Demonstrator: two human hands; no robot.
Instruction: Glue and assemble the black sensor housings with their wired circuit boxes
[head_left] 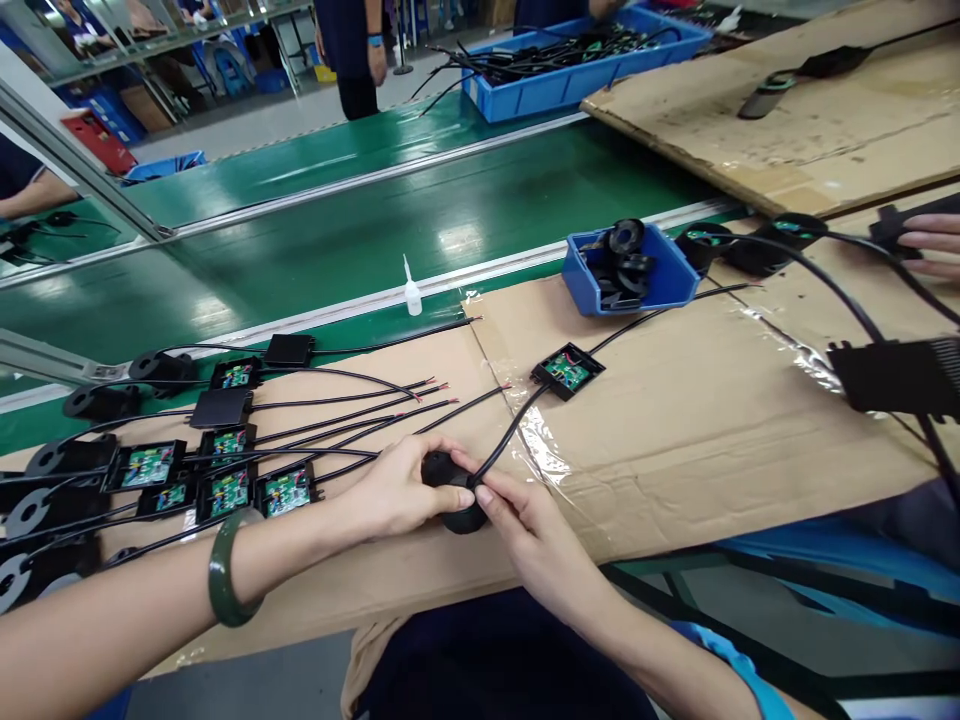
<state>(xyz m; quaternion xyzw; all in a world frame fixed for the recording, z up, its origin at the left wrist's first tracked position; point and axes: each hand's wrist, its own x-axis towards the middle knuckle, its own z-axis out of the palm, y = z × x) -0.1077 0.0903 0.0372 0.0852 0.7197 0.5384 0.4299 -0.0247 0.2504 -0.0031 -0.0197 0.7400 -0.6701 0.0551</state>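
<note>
My left hand [409, 488] grips a round black plastic housing [463, 518] near the front edge of the cardboard, its thumb lying across the top. Close against it, my right hand [521, 520] pinches at the spot where a black cable [508, 437] enters the housing. That cable runs up to an open black box with a green circuit board [568, 371]. From the box's far side another cable leads off past the blue bin. My fingers hide part of the housing and the cable's entry.
On the left lie several black boxes with circuit boards [229, 490], cables and round housings [71, 455]. A blue bin [581, 280] holds black rings. Behind it are a white dropper bottle [412, 290] and a green conveyor [330, 235]. Another person's hand [934, 245] is at the right.
</note>
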